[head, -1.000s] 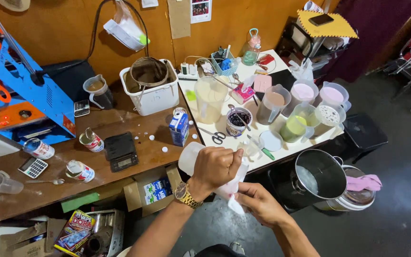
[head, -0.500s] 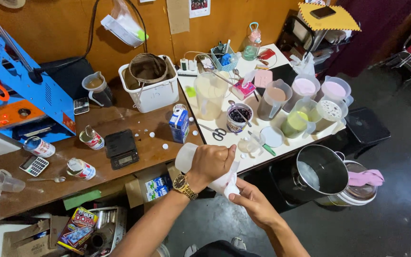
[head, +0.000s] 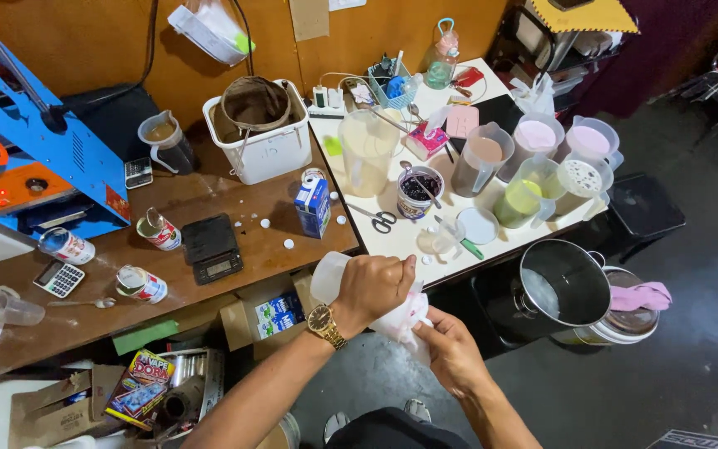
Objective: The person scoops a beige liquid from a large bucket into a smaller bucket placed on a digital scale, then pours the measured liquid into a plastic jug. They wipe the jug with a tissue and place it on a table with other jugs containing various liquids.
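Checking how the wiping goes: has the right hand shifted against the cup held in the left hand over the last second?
Yes. The right hand with the cloth has slid from the plastic cup's mouth end to beneath it, nearer the person; the left hand grips as before.

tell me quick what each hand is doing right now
Left hand: closed around a translucent plastic cup lying sideways.
Right hand: fingers closed on a white cloth at the cup's mouth.

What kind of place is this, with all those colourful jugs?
Probably a small drink-making stall or workshop. Jugs of pink, brown and green liquid crowd the white table, and a blue machine and a black kitchen scale sit on the wooden counter.
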